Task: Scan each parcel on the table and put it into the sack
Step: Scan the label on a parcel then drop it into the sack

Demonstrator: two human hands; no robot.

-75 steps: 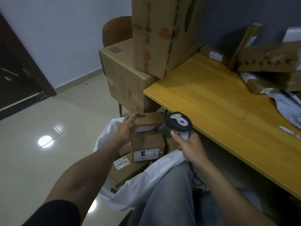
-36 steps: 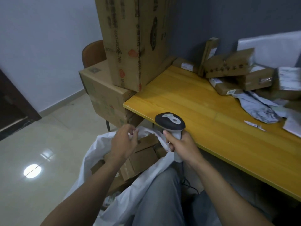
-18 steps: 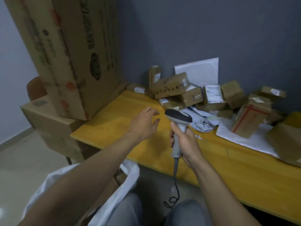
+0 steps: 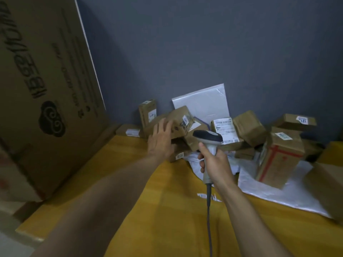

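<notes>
Yellow wooden table (image 4: 167,210), with brown cardboard parcels (image 4: 248,127) heaped at its far edge against the grey wall (image 4: 204,43). Holds the left hand (image 4: 161,141) out, fingers straight and spread, over a long parcel (image 4: 178,119) at the heap's left end; touching or not, cannot tell. Grips the scanner (image 4: 207,135) by its handle in the right hand (image 4: 216,166), fingers curled round it, head towards the heap, cable (image 4: 208,210) hanging down.
</notes>
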